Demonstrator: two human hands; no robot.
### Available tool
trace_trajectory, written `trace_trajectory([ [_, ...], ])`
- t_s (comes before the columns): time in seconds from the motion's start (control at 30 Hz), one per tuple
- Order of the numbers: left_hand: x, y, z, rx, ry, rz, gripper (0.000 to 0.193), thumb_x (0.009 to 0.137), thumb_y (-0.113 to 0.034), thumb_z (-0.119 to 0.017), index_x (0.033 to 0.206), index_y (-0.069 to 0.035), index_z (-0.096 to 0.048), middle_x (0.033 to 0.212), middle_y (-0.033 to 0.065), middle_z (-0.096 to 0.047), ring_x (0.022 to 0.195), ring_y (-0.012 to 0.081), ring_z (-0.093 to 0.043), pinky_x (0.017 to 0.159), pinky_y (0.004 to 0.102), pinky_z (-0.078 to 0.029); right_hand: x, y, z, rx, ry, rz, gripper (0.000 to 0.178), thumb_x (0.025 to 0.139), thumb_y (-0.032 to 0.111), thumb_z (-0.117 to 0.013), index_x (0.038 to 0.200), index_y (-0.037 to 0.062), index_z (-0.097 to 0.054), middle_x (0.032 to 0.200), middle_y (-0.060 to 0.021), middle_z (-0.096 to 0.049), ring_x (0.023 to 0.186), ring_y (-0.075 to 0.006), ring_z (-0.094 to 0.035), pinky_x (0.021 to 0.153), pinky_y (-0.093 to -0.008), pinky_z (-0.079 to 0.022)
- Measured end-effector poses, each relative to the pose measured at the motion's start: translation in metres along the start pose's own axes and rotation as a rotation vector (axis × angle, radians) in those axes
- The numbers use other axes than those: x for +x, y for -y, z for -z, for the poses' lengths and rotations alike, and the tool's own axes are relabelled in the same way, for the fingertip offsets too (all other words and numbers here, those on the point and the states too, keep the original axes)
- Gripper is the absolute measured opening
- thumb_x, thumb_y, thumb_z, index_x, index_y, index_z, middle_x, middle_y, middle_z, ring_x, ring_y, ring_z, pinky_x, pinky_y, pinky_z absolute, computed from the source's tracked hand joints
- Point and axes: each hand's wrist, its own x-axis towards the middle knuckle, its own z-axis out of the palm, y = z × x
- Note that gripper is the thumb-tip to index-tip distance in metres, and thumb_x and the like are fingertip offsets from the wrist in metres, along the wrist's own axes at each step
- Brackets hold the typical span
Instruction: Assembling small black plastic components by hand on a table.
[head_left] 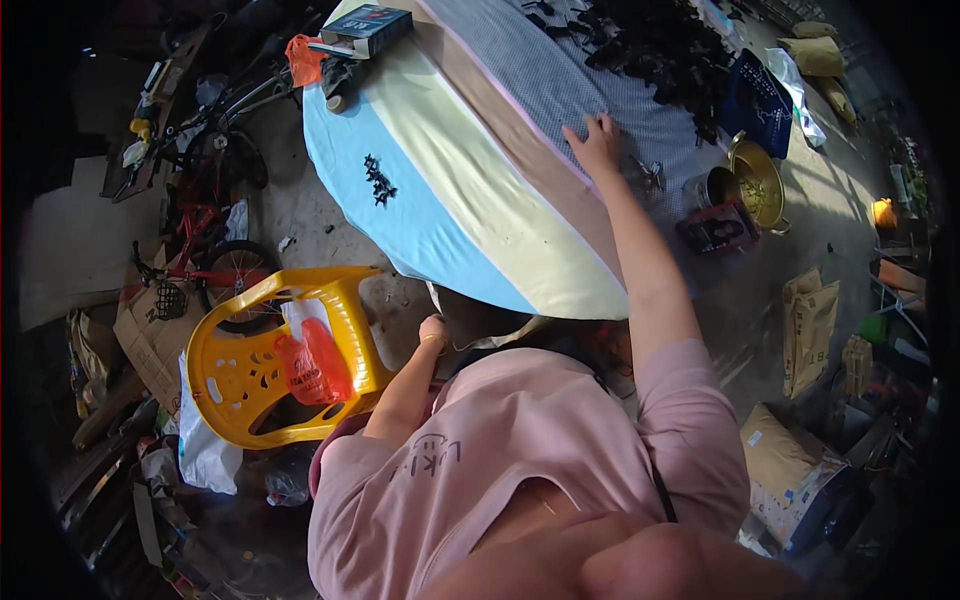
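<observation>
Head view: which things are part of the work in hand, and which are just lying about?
In hand:
right hand, flat on the checked cloth
small metal piece beside it
pile of black parts
left hand, low at the table edge, fingers hidden

Lying about:
yellow chair
bicycle
brass bowl
blue box
paper sacks

Yellow chair [262, 365], blue-cream-tan striped cloth [470, 190]

left hand [434, 330] partly hidden under table [440, 200], black pieces [660, 45] indistinct
</observation>
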Motion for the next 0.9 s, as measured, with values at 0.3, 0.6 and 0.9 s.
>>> trace_trajectory([
  [0.3,-0.019,-0.057,0.028,-0.19,-0.289,0.025,0.021,0.072,-0.022,-0.061,0.083,-0.004,-0.064,0.083,0.0169,-0.063,0.082,0.033,-0.06,0.076,0.0392,-0.047,-0.011,-0.012,0.033,-0.016,-0.04,0.272,0.02,0.075,0.018,-0.062,0.093,0.0081,-0.061,0.104,-0.0097,-0.052,0.09,-0.0293,-0.05,0.075,-0.0401,-0.043],
  [0.6,-0.005,-0.081,0.062,-0.185,-0.278,0.053,0.031,0.075,-0.028,-0.058,0.092,-0.003,-0.064,0.093,0.0202,-0.061,0.091,0.0339,-0.058,0.08,0.0399,-0.045,-0.018,0.086,0.011,0.584,0.114,0.291,0.011,0.078,0.012,-0.058,0.085,0.0028,-0.06,0.084,-0.0124,-0.061,0.079,-0.0309,-0.058,0.067,-0.0369,-0.047],
  [0.9,-0.002,-0.054,0.06,0.061,0.074,-0.184,0.029,0.07,-0.027,-0.057,0.088,-0.006,-0.066,0.088,0.0183,-0.063,0.086,0.0335,-0.06,0.079,0.0402,-0.047,-0.018,0.233,-0.087,0.545,0.414,0.188,0.015,0.076,0.013,-0.059,0.088,0.0047,-0.061,0.082,-0.015,-0.062,0.074,-0.0304,-0.061,0.068,-0.0364,-0.047],
])
